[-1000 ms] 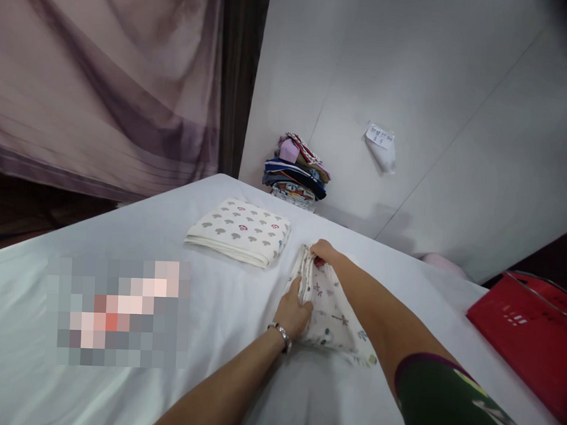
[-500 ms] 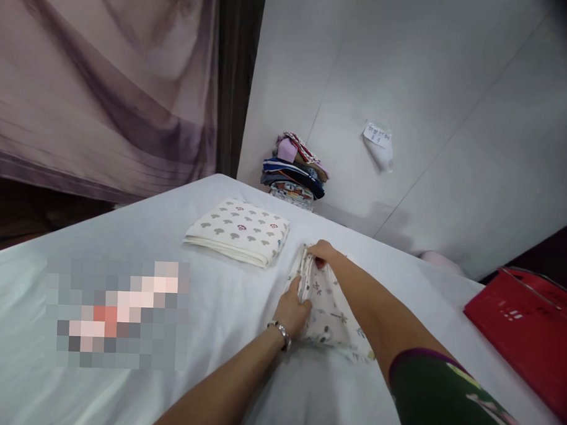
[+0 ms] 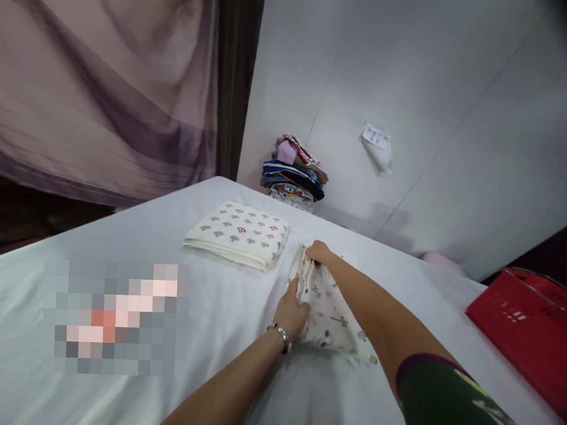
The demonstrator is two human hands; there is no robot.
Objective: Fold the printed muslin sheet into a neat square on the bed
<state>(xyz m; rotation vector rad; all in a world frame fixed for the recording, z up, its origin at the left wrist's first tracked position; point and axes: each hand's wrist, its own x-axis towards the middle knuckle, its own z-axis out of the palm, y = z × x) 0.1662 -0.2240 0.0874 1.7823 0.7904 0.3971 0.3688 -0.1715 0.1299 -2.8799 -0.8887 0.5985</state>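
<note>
A white cloth with small plant prints [image 3: 333, 319] lies partly folded on the white sheet, its layered edge facing left. My left hand [image 3: 291, 315], with a bracelet at the wrist, is closed on the near part of that layered edge. Gripping the far end of the same edge is my right hand [image 3: 318, 252], its fingertips partly hidden by the cloth. To the left, a folded white cloth with grey mushroom prints [image 3: 239, 232] rests flat, touched by neither hand.
A pile of folded clothes [image 3: 294, 172] stands beyond the sheet's far edge, against the wall. On the right lies a red bag [image 3: 525, 332]. A blurred patch [image 3: 117, 318] covers something at left. A purple curtain [image 3: 129, 95] hangs at upper left.
My right hand has shifted very slightly left with the cloth edge. Both hands keep their hold, and the mushroom-print cloth has not moved.
</note>
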